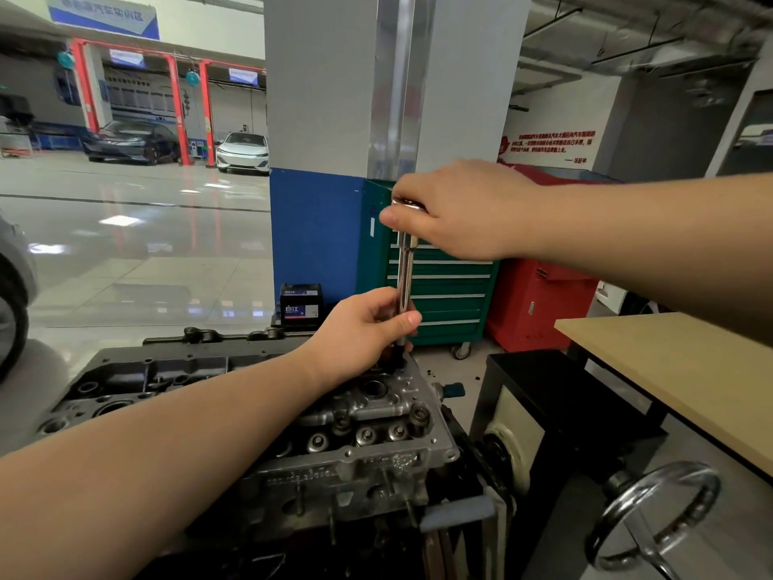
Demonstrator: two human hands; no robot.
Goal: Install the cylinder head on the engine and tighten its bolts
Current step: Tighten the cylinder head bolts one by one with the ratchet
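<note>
The right hand (456, 211) is raised well above the engine, its forearm coming in from the right edge, palm down and fingers curled over the top of a chrome ratchet-and-extension tool (405, 270) that stands upright. The left hand (368, 328) sits directly below it, forearm reaching up from the lower left, with thumb and fingers wrapped around the lower part of the tool's shaft, just above a dark socket (396, 358) that meets the metal below. Under the left hand lies the cylinder head (359, 433), a grey aluminium casting with valve springs and bolts showing on its top; the socket enters it at the far right corner, and whether it sits on a bolt is hidden by the hand. Left of the left forearm a dark cover-like casting (138, 378) stretches away, partly covered by that arm. Right of and below both hands stand a black-and-cream engine stand (543, 412) and its chrome handwheel (656, 517), and further right, under the right forearm, the corner of a pale wooden bench (677, 370). Behind the hands are a green drawer cabinet (443, 295), a red cabinet (539, 303) beside it, and a small black car battery (300, 305) on the floor to the left hand's far side. A blue-and-white pillar (318, 161) rises behind the right hand, and parked cars (242, 151) stand far off to the left.
</note>
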